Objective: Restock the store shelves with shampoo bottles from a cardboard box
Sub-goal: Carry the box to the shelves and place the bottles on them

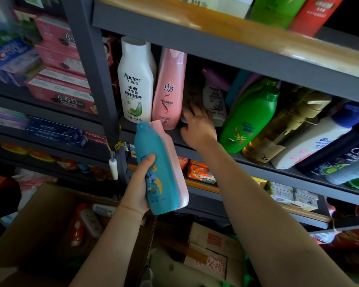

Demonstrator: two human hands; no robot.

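My left hand (140, 183) grips two bottles held together, a teal shampoo bottle (155, 168) and a pink one (178, 172) behind it, just below the shelf (174, 139). My right hand (197, 129) reaches onto that shelf with fingers spread and blurred, touching a dark bottle (192, 96) set back behind the front row; whether it holds it I cannot tell. Upright to its left stand a white Raclen bottle (136, 81) and a pink bottle (170, 90). The open cardboard box (39, 220) at lower left holds a few bottles.
A green bottle (251, 117), an amber one (282, 129), a white one (311, 141) and dark blue ones (340, 154) lean along the shelf to the right. A dark upright post (93, 65) divides the shelving. Toothpaste boxes fill the left bays. More cartons (211, 251) lie on the floor.
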